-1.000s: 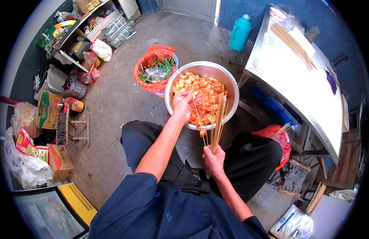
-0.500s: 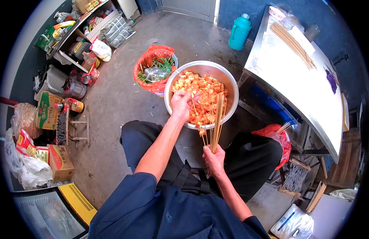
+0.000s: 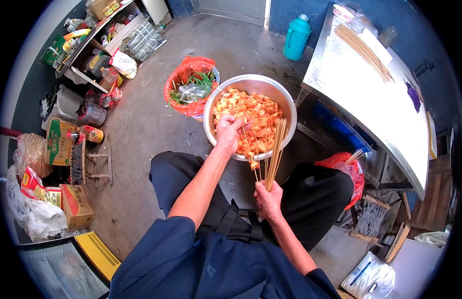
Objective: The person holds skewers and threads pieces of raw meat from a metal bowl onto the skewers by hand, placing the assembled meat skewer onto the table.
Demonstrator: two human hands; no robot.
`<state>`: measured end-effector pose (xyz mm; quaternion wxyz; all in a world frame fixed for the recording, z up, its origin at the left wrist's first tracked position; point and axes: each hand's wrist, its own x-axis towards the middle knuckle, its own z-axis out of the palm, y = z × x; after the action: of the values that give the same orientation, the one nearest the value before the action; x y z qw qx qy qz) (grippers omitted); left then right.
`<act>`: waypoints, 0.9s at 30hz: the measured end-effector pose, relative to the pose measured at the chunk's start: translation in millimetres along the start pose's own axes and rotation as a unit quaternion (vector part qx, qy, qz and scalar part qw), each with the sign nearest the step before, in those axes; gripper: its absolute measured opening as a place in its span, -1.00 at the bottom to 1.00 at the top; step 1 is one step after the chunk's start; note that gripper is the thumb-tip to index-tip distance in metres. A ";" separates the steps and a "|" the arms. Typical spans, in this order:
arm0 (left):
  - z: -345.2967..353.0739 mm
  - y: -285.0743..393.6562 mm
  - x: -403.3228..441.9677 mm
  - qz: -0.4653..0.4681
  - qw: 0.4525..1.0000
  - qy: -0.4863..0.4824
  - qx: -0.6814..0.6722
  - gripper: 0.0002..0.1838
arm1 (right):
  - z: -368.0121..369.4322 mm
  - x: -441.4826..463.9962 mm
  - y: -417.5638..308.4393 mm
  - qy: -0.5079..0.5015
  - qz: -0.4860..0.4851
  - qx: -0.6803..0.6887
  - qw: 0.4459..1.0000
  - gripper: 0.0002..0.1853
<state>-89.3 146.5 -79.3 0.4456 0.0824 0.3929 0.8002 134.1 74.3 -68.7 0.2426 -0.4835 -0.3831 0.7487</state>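
Observation:
My right hand (image 3: pixel 269 198) is wrapped round the lower part of a bundle of thin wooden skewers (image 3: pixel 276 154), which point up and away from me. One skewer stands apart to the left, with an orange-coated chunk of meat (image 3: pixel 254 164) threaded partway down it. At that skewer's upper end my left hand (image 3: pixel 229 133) pinches another small piece of meat (image 3: pixel 247 125), partly hidden by the fingers. Both hands are at the near side of a wide metal basin (image 3: pixel 286 99) between my knees. Many diced, orange-coated meat chunks (image 3: pixel 251 107) fill the basin.
A bucket lined with a red bag (image 3: pixel 175 79) holds greens beyond the basin. At right is a white table (image 3: pixel 355 74) with loose skewers (image 3: pixel 363 50); a red bag (image 3: pixel 358 184) sits below. A teal thermos (image 3: pixel 296 39) stands behind. Boxes (image 3: pixel 77 207) and shelves line the left.
The left hand's fingers have shifted slightly right, closer round the skewer's upper end. The right hand keeps hold of the bundle. The whole view has moved a little.

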 end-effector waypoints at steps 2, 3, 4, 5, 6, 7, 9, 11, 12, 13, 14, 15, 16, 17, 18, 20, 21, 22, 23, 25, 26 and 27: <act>-2.9 -2.9 1.5 -0.010 1.000 0.004 0.016 -0.76 | -0.6 0.4 1.3 0.003 -0.021 -0.016 1.000 -0.85; -1.3 -0.8 0.5 -0.010 1.000 0.005 0.015 -0.76 | -1.1 1.4 3.2 0.002 -0.021 -0.016 1.000 -0.85; -0.4 1.7 -0.6 -0.030 0.999 0.025 0.036 -0.78 | -1.7 2.6 6.1 0.007 -0.039 -0.034 0.999 -0.85; 0.7 4.3 -1.5 -0.049 0.996 0.046 0.056 -0.79 | -1.9 3.4 7.6 0.011 -0.057 -0.052 0.997 -0.86; 1.3 5.5 -1.5 -0.047 0.996 0.048 0.055 -0.79 | -1.1 2.4 6.3 0.009 -0.057 -0.053 0.997 -0.86; 2.2 6.3 -1.9 -0.057 0.995 0.056 0.068 -0.79 | 0.1 0.1 4.0 0.015 -0.055 -0.051 0.997 -0.86; 2.4 6.3 -2.1 -0.064 0.993 0.066 0.078 -0.80 | 1.1 -1.7 3.7 0.019 -0.054 -0.051 0.997 -0.85; 0.3 3.9 -2.8 -0.080 0.990 0.055 0.100 -0.79 | 0.5 -2.6 7.6 0.026 -0.065 -0.063 0.996 -0.86; 0.5 2.2 -3.7 -0.090 0.989 0.055 0.103 -0.80 | 0.1 -2.8 10.7 0.025 -0.064 -0.064 0.996 -0.86; 0.2 0.7 -4.2 -0.090 0.989 0.055 0.102 -0.80 | 0.2 -2.4 14.1 0.030 -0.075 -0.065 0.995 -0.87; 0.2 -0.6 -4.5 -0.094 0.989 0.053 0.105 -0.80 | 0.4 -2.2 16.0 0.034 -0.086 -0.065 0.994 -0.87; 1.5 -0.8 -5.8 -0.099 0.988 0.051 0.108 -0.80 | 0.7 -2.9 16.0 0.035 -0.087 -0.066 0.993 -0.87; 2.8 -0.9 -7.1 -0.100 0.988 0.051 0.108 -0.80 | 1.0 -3.8 15.8 0.035 -0.087 -0.060 0.994 -0.87; 4.1 -1.0 -8.4 -0.095 0.987 0.054 0.122 -0.82 | 1.3 -4.7 15.9 0.035 -0.087 -0.054 0.994 -0.87; 5.5 -1.3 -9.6 -0.089 0.985 0.057 0.136 -0.84 | 1.5 -4.9 17.1 0.036 -0.087 -0.054 0.994 -0.87; 5.0 -5.4 -13.5 -0.087 0.986 0.048 0.135 -0.84 | 1.5 -4.8 20.0 0.023 -0.086 -0.046 0.995 -0.88; 6.0 -5.8 -15.0 -0.085 0.986 0.040 0.135 -0.84 | 2.0 -5.4 19.0 0.023 -0.086 -0.046 0.995 -0.88; 6.9 -5.8 -15.3 -0.085 0.986 0.040 0.135 -0.84 | 2.6 -6.2 17.5 0.016 -0.070 -0.035 0.997 -0.88; 6.4 -6.6 -17.2 -0.089 0.986 0.031 0.135 -0.84 | 3.2 -8.7 16.7 0.010 -0.051 -0.024 0.998 -0.88; 8.3 -9.1 -21.4 -0.091 0.987 0.021 0.133 -0.84 | 6.3 -12.6 9.1 0.017 -0.025 0.002 1.000 -0.87; 9.5 -12.7 -26.5 -0.099 0.986 0.011 0.135 -0.84 | 8.2 -12.0 5.8 0.024 0.000 0.030 0.999 -0.87; 9.1 -16.2 -29.4 -0.108 0.985 0.001 0.137 -0.84 | 8.3 -10.4 4.0 0.024 0.000 0.030 0.999 -0.87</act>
<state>-57.1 133.5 -78.1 0.5134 0.0991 0.5057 0.6862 130.9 61.5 -64.4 0.2661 -0.4938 -0.3543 0.7482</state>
